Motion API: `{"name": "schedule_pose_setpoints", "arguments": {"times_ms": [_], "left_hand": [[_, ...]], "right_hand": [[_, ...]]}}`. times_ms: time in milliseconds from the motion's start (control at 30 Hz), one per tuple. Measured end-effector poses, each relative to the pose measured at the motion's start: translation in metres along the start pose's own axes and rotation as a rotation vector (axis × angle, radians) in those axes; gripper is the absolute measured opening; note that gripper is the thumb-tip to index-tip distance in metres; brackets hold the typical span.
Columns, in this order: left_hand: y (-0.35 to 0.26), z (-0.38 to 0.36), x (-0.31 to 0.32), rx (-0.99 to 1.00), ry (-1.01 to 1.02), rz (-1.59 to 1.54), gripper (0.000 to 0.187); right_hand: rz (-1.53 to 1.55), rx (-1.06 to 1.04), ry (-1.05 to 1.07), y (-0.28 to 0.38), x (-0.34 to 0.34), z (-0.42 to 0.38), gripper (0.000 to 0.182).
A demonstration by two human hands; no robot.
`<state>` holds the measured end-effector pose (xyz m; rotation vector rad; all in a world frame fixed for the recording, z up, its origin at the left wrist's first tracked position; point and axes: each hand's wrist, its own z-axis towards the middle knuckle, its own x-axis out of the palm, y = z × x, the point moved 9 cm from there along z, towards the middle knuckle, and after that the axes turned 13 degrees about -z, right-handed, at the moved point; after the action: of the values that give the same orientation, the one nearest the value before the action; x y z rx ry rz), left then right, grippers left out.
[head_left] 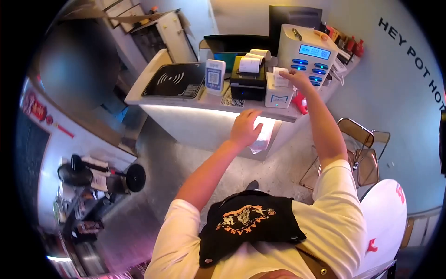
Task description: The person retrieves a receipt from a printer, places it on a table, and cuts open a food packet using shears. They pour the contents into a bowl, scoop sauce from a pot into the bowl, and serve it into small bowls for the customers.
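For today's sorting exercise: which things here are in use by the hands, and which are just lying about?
In use: right hand on white printer's slip; left hand holding receipts.
Lying about: black printer, card reader, folding chairs.

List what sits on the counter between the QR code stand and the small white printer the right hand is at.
Head view: a black receipt printer stands between the QR code stand and the small white printer, where the right hand pulls paper.
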<state>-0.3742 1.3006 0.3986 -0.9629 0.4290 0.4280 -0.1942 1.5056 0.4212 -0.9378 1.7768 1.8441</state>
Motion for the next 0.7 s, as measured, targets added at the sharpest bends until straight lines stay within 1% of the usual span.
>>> {"name": "schedule_pose_setpoints", "arguments": {"times_ms": [33, 67, 100, 133, 167, 200, 267, 300, 333, 400, 433, 500, 533, 600, 633, 667, 700], "left_hand": [[0.001, 0.024, 0.008, 0.069, 0.003, 0.072, 0.045], [0.002, 0.048, 0.011, 0.141, 0.002, 0.141, 0.051], [0.004, 0.073, 0.010, 0.143, 0.021, 0.118, 0.051], [-0.002, 0.094, 0.011, 0.195, 0.039, 0.170, 0.056], [-0.002, 0.110, 0.015, 0.255, 0.056, 0.224, 0.062], [0.008, 0.121, 0.021, 0.271, 0.084, 0.202, 0.062], [0.030, 0.138, 0.042, 0.278, 0.269, 0.272, 0.070], [0.034, 0.144, 0.045, 0.254, 0.356, 0.323, 0.073], [0.030, 0.148, 0.043, 0.240, 0.401, 0.350, 0.074], [0.030, 0.151, 0.039, 0.237, 0.438, 0.239, 0.075], [0.019, 0.152, 0.037, 0.307, 0.475, 0.193, 0.075], [0.009, 0.138, 0.027, 0.415, 0.388, 0.126, 0.076], [0.004, 0.119, 0.031, 0.544, 0.377, -0.022, 0.075], [-0.019, 0.072, 0.043, 0.595, 0.620, -0.487, 0.075], [-0.027, 0.045, 0.046, 0.504, 0.762, -0.729, 0.061], [-0.025, 0.017, 0.052, 0.508, 0.830, -0.767, 0.061], [-0.021, -0.020, 0.066, 0.463, 1.035, -0.859, 0.049]], "right_hand": [[0.079, -0.128, 0.023, 0.014, -0.008, -0.007, 0.040], [0.081, -0.102, 0.014, 0.012, -0.016, -0.010, 0.040], [0.268, -0.217, 0.091, 0.021, -0.020, -0.018, 0.031], [0.456, -0.327, 0.164, 0.024, -0.023, -0.025, 0.022], [0.523, -0.293, 0.161, 0.004, -0.021, -0.020, 0.012], [0.528, -0.266, 0.133, -0.013, -0.018, -0.016, 0.012], [0.638, -0.305, 0.074, -0.040, -0.014, -0.021, 0.007], [1.072, -0.265, -0.186, -0.058, -0.028, -0.025, 0.006], [1.480, -0.238, -0.483, -0.080, -0.034, -0.038, 0.005], [1.652, -0.170, -0.932, -0.117, -0.030, -0.084, 0.006], [1.617, -0.192, -1.029, -0.111, -0.030, -0.110, 0.006], [1.301, -0.011, -0.986, -0.096, 0.014, -0.163, 0.014], [1.295, 0.042, -1.078, -0.090, 0.043, -0.198, 0.014], [1.101, 0.163, -1.064, -0.055, 0.076, -0.250, 0.011], [1.017, 0.220, -1.107, -0.045, 0.099, -0.277, 0.011], [1.010, 0.270, -1.171, -0.035, 0.122, -0.307, 0.011], [0.962, 0.320, -1.224, -0.023, 0.143, -0.336, 0.010]]}}
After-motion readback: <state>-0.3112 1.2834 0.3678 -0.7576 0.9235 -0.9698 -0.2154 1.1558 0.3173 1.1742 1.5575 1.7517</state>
